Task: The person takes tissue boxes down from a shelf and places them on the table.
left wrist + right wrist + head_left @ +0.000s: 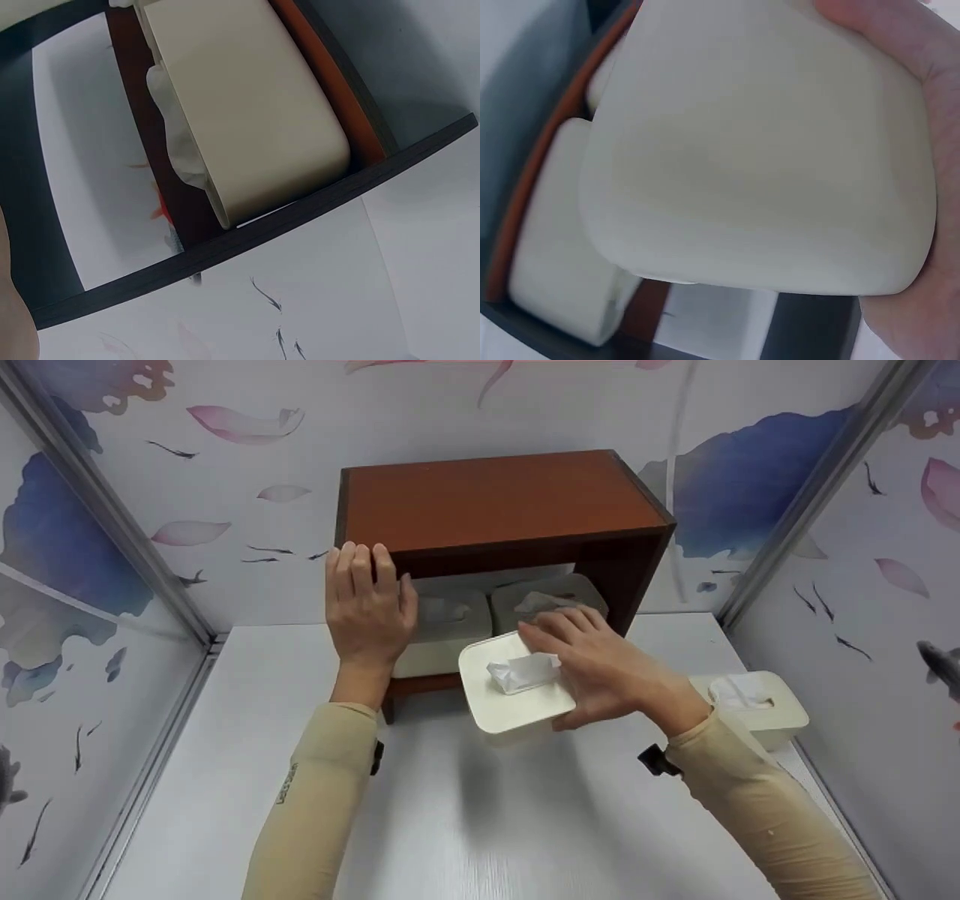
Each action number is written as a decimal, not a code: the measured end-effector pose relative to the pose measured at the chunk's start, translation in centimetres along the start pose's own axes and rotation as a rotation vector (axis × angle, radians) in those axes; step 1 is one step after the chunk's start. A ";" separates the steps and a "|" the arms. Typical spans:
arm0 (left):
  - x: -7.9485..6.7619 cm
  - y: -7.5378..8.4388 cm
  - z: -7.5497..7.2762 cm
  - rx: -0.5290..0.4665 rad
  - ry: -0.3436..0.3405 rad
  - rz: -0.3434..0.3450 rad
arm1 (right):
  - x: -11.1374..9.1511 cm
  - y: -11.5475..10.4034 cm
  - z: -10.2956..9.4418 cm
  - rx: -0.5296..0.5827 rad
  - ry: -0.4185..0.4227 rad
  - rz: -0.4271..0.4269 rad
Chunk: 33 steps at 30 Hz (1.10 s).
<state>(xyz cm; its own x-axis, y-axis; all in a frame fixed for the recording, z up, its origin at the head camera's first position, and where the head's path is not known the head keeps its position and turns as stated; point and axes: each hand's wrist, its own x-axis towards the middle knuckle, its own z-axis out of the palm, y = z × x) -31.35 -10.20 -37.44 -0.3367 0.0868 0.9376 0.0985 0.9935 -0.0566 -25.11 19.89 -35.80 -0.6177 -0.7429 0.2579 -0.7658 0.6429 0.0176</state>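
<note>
My right hand (600,660) grips a cream tissue box (491,709) by its right side, holding it in front of the shelf with a white tissue (523,671) sticking out of its top. In the right wrist view, the held tissue box (757,157) fills most of the frame, with part of the hand (937,150) along its edge. My left hand (371,615) rests against the left front corner of the small brown shelf (502,502), fingers extended up over its top edge. Inside stand two more tissue boxes, the left one (442,656) and the right one (585,589).
Another cream tissue box (772,712) sits on the white table (480,840) at the right, partly behind the right forearm. Printed panels (247,495) stand behind and on both sides. In the left wrist view, the shelf's dark side board (315,210) runs beside a stored box.
</note>
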 end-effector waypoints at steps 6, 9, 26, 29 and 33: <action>0.1 0.0 -0.1 0.022 -0.012 0.006 | -1.6 0.3 3.1 0.043 -0.052 0.038; 0.1 -0.1 -0.1 0.028 -0.022 0.001 | -2.3 0.5 4.4 0.046 -0.070 0.054; 0.0 -0.1 -0.1 0.013 -0.026 -0.007 | -7.4 3.1 10.2 0.015 -0.173 0.162; 0.0 0.0 -0.1 0.011 -0.018 -0.003 | -8.3 3.9 10.9 0.034 -0.179 0.205; 0.0 0.1 -0.1 0.008 -0.014 -0.001 | -9.5 5.1 11.8 0.064 -0.182 0.260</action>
<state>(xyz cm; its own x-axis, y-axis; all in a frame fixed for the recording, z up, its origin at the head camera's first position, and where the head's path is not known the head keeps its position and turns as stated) -31.28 -10.14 -37.42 -0.3498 0.0872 0.9327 0.0904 0.9942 -0.0591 -25.29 28.00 -49.50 -0.8118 -0.5798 0.0689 -0.5839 0.8069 -0.0889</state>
